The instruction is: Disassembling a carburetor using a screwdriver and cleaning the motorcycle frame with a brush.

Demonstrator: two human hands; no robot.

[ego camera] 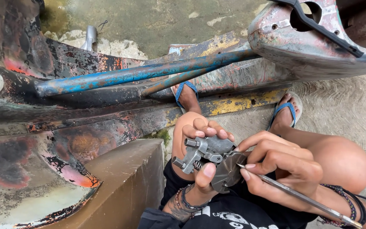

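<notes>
While the left hand (200, 148) clamps a grey metal mechanism (210, 163) steady over the knees, the right hand (276, 165) closes pen-like on a thin metal rod (301, 197), tip at the part. Beyond, blue sandals (186, 91) and a rusty blue-tubed frame (140, 74).

Daylight falls on a cracked concrete floor (344, 106) beside rusted, paint-flaked metal bodywork (43, 169) and a blue bar (140, 73).
</notes>
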